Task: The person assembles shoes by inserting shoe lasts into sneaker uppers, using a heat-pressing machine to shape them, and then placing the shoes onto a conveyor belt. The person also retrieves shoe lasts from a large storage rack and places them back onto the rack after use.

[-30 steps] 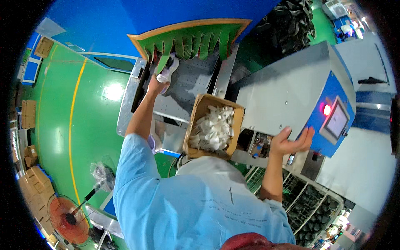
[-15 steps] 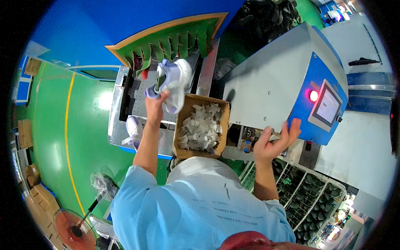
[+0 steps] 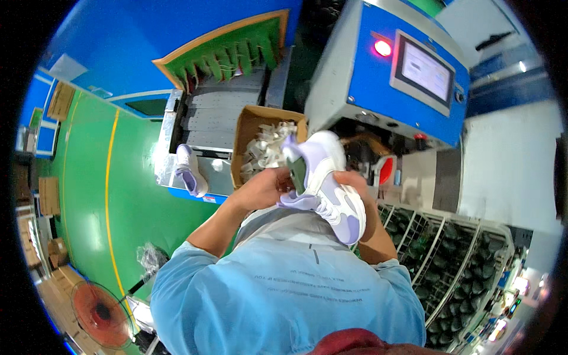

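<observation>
A white and lavender sneaker [image 3: 342,204] is held between both my hands in front of my body, its dark green inside showing at the collar. My left hand [image 3: 273,184] is closed at the collar side, its fingertips partly hidden by the sneaker. My right hand [image 3: 356,182] grips the far side, thumb on the upper and the other fingers hidden underneath. Just beyond my left hand is a cardboard box [image 3: 238,148] holding crumpled whitish scraps [image 3: 263,148]. Another lavender and white sneaker [image 3: 189,171] lies on the metal end of the conveyor, left of the box.
A conveyor [image 3: 216,112] runs under a green strip curtain [image 3: 236,59] into a blue housing. At the right stands a blue and grey machine [image 3: 361,77] with a screen [image 3: 423,74] and a lit red button. A wire rack [image 3: 438,260] of dark shoe-shaped pieces stands right; a fan [image 3: 102,313] lower left.
The sneaker has come from over the conveyor toward my body and right. My right hand, empty before near the machine, now grips it too. The view has shifted toward the machine.
</observation>
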Action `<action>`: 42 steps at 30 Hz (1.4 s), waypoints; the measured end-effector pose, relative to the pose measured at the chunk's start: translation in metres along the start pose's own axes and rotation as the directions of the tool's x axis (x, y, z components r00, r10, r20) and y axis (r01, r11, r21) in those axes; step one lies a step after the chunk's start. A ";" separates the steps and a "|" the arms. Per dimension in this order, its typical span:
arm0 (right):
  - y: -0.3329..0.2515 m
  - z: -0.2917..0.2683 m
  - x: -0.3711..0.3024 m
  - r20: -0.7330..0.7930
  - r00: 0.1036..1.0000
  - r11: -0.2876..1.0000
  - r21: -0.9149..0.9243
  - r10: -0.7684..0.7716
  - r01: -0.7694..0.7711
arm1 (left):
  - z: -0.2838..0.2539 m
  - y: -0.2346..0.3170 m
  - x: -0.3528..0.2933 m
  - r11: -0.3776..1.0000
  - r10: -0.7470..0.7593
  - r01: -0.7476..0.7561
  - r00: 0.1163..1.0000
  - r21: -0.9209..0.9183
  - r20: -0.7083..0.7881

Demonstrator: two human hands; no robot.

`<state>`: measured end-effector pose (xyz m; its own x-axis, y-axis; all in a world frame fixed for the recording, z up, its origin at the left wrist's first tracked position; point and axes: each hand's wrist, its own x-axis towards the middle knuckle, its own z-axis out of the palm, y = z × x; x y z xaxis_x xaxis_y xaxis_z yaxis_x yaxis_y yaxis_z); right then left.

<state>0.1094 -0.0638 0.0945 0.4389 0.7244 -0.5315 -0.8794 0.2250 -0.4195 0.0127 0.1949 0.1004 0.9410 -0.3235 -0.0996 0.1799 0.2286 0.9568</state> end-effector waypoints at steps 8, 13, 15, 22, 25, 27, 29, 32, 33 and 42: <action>0.048 -0.082 -0.082 -0.162 0.935 0.886 0.303 -0.316 0.352 | 0.098 -0.020 0.001 0.874 -0.394 0.423 0.905 -0.238 0.162; 0.032 -0.102 -0.132 -0.171 0.859 0.837 -0.380 -0.483 0.394 | 0.119 -0.063 0.024 0.915 -0.108 0.179 0.972 0.361 -0.207; 0.031 -0.107 -0.135 -0.113 0.891 0.819 -0.456 -0.441 0.348 | 0.124 -0.088 0.046 0.913 -0.396 0.407 0.888 0.002 -0.233; 0.045 -0.136 -0.126 -0.199 0.845 0.836 -0.371 -0.497 0.404 | 0.153 -0.123 0.080 0.947 -0.169 0.226 0.955 0.228 -0.245; 0.038 -0.134 -0.119 -0.211 0.748 0.724 -0.509 -0.629 0.466 | 0.149 -0.115 0.062 0.970 -0.149 0.188 0.960 0.151 -0.238; 0.027 -0.137 -0.113 -0.381 0.698 0.771 -0.497 -0.606 0.398 | 0.143 -0.115 0.048 0.979 -0.197 0.203 0.969 0.022 -0.152; 0.003 -0.144 -0.099 -0.339 0.637 0.666 -0.640 -0.692 0.383 | 0.144 -0.134 0.052 0.960 -0.246 0.224 0.961 -0.168 -0.125; -0.017 -0.134 -0.077 -0.308 0.572 0.511 -0.828 -0.760 0.233 | 0.138 -0.149 0.080 0.904 -0.361 0.314 0.924 -0.290 -0.124; -0.024 -0.121 -0.074 -0.355 0.556 0.520 -0.838 -0.752 0.168 | 0.136 -0.164 0.091 0.881 -0.356 0.287 0.926 -0.376 -0.127; -0.036 -0.088 -0.014 -0.358 0.661 -0.163 -0.790 -0.659 -0.590 | 0.118 -0.233 0.129 0.561 -0.525 0.411 0.848 -0.719 0.074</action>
<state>0.1514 -0.1390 0.0522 0.9357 0.0974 -0.3390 0.0296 -0.9794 -0.1995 0.0583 -0.0081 -0.1027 0.6817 -0.4627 -0.5668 0.6935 0.6555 0.2991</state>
